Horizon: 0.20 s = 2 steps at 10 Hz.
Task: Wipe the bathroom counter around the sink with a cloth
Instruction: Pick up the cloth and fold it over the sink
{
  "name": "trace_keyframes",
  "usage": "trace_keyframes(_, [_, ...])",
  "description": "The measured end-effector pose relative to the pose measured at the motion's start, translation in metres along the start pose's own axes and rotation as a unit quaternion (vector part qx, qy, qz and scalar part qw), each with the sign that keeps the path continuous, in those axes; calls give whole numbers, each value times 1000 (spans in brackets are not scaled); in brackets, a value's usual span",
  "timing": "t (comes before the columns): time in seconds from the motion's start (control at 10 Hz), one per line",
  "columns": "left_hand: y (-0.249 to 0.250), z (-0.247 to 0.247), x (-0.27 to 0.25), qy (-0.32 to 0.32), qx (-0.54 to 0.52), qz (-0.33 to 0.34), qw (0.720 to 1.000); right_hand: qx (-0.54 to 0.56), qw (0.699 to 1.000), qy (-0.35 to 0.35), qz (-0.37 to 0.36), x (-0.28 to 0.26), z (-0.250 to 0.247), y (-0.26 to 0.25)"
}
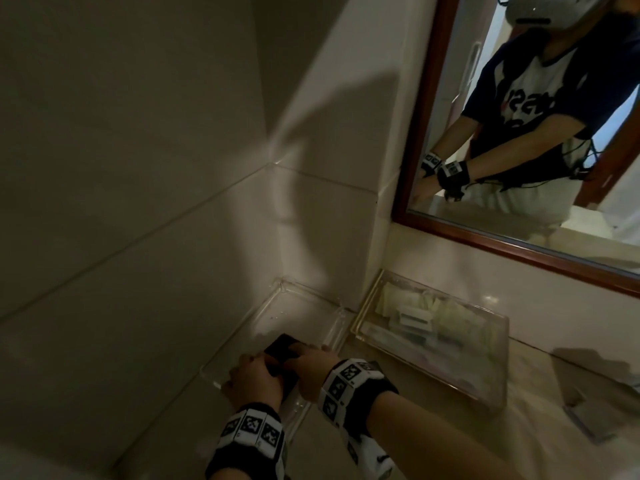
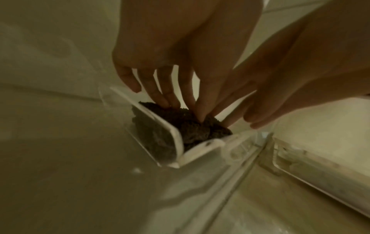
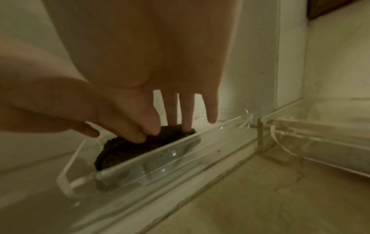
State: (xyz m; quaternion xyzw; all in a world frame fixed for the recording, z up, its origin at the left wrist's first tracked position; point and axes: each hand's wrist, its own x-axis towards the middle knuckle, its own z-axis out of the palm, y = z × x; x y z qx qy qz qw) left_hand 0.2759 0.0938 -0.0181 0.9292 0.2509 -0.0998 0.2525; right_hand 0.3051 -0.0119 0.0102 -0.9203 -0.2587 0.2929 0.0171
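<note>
A dark cloth (image 1: 282,344) lies bunched inside a clear acrylic tray (image 1: 277,296) in the counter's corner against the tiled walls. My left hand (image 1: 252,375) digs its thumb and fingertips into the cloth (image 2: 192,131) and pinches it at the tray's near corner (image 2: 178,142). My right hand (image 1: 311,362) rests on top with straight fingers (image 3: 187,120) pressing the cloth (image 3: 124,150); its little finger hangs free. In the right wrist view the left hand (image 3: 120,123) comes in from the left. Part of the cloth is hidden behind the tray wall (image 3: 180,158).
A second clear tray (image 1: 498,358) holding several pale sachets stands just right of the first. The beige counter (image 1: 450,441) runs to the right, with a flat dark item (image 1: 588,420) on it. A wood-framed mirror (image 1: 415,133) hangs above.
</note>
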Motion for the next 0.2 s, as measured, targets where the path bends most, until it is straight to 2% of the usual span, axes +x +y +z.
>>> trace_keyframes(0.2, [12,-9,-1,5,38,11,999,76,995,29,55,-23,-9,17])
